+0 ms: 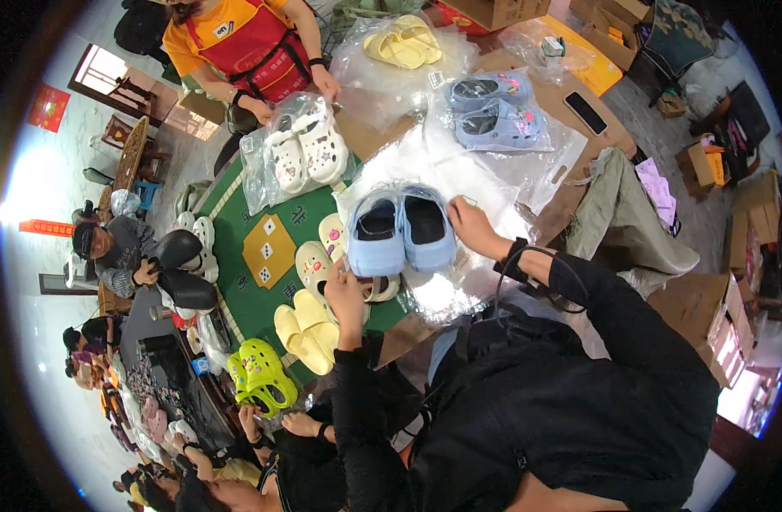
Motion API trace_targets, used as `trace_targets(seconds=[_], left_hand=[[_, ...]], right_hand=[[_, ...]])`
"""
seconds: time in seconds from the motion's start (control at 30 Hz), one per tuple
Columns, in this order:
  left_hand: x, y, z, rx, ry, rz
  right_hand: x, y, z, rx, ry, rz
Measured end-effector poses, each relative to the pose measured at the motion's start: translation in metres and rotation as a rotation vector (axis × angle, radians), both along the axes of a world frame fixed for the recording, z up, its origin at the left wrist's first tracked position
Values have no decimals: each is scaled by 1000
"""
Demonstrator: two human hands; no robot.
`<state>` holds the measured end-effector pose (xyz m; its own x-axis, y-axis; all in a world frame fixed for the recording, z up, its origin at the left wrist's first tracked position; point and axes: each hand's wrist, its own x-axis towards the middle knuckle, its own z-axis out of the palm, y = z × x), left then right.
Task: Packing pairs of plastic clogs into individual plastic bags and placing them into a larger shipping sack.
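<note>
A pair of light blue clogs (426,239) with dark insides lies before me on a shiny clear plastic bag (442,294), heels toward me. My left hand (347,300) is closed at the near left side of the clogs, its fingertips on the bag's edge. At the right clog's outer side, my right hand (476,229) pinches the bag's other edge. Beige clogs (311,261) with charms lie just left of my left hand, partly hidden by it. Pale yellow slides (306,333) rest nearer to me on the green table top (237,247).
Across the table, a person in a red apron (259,55) handles bagged white clogs (309,152). Bagged blue clogs (497,111), yellow sandals (404,43) and a phone (585,113) lie farther off. At left, another person's hands (301,425) are by lime green clogs (261,377). Cardboard boxes (698,320) stand right.
</note>
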<state>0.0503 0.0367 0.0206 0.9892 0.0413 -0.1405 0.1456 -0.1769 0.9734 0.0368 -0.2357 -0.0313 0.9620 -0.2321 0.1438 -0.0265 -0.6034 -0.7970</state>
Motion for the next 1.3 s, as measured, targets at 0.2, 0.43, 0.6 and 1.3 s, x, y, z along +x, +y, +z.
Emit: trace_targets(seconds=[0.2, 0.43, 0.6, 1.3], left_hand=[[34, 15, 7, -382, 277, 59], [63, 13, 16, 76, 322, -157], [61, 27, 22, 923, -388, -28], [-9, -191, 184, -377, -778, -640]], right_hand=[[36, -15, 41, 274, 234, 217], [49, -9, 57, 40, 158, 94], [51, 4, 104, 95, -192, -83], [-110, -149, 218, -98, -91, 284]])
